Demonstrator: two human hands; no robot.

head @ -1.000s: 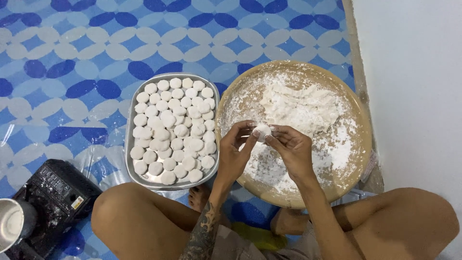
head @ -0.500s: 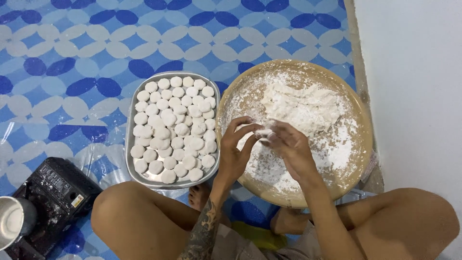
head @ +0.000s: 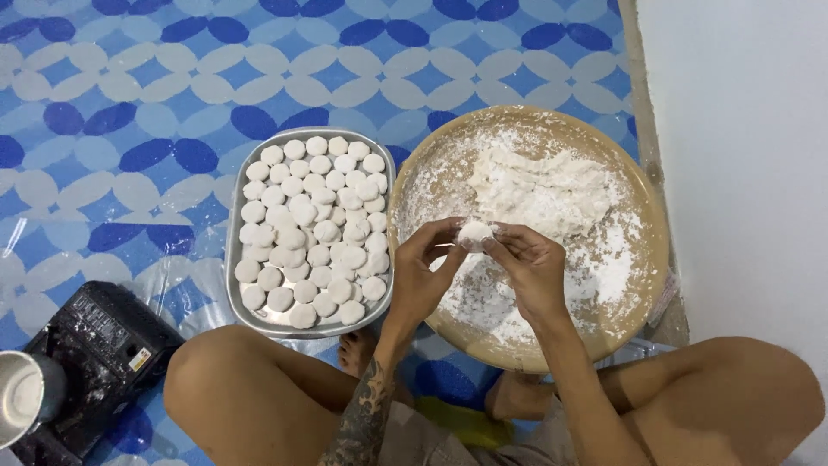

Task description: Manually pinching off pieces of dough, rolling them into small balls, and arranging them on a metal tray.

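Both of my hands meet over the near-left part of a round wooden tray [head: 651, 259] dusted with flour. My left hand [head: 427, 276] and my right hand [head: 530, 272] pinch one small white dough piece [head: 474, 233] between their fingertips. A heap of flour and dough [head: 552, 185] lies in the tray just beyond my hands. To the left stands a rectangular metal tray [head: 235, 250] filled with several rows of small round white dough balls [head: 315, 229].
I sit cross-legged on a blue and white patterned floor mat [head: 129, 112], knees at the bottom. A black flour-smeared device [head: 95, 358] and a metal cup [head: 26, 397] are at bottom left. A white wall [head: 742, 129] runs along the right.
My hands dipped toward the flour on the wooden tray half a second ago and have come back up together, still working the small dough piece between the fingertips.
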